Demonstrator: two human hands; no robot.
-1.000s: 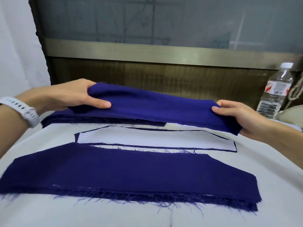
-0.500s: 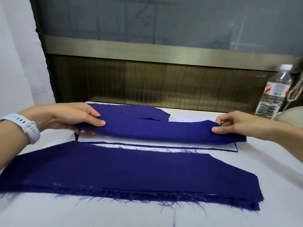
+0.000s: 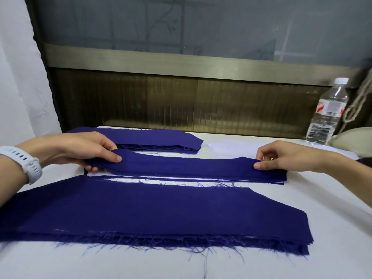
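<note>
Change: strip (image 3: 191,167) has come down since a second ago; it was held up in the air then and now lies low, just beyond the wide piece (image 3: 151,214).
Change, hands: both have dropped with it and sit closer to the table (image 3: 332,218).
Strip: dark blue, long and narrow, running parallel to the wide piece's far edge, apart from it by a thin gap. Middle sags slightly; left end is lifted a little.
Left hand (image 3: 80,150): grips the strip's left end, thumb on top, fingers curled under. White watch (image 3: 26,163) on the wrist.
Right hand (image 3: 285,156): pinches the strip's right end, thumb on top, fingers bent.
Lined piece (image 3: 201,178): white with a blue rim, under the strip; only a sliver shows on the side facing the wide piece.
Wide piece: same blue, flat on the table, near edge frayed with loose threads.
Stack (image 3: 153,137): blue pieces, beyond the wide piece and past the strip, towards the left.
White cloth (image 3: 231,147): beyond the wide piece, right of the stack.
Bottle (image 3: 327,111): clear, upright, well beyond the wide piece's right end.
</note>
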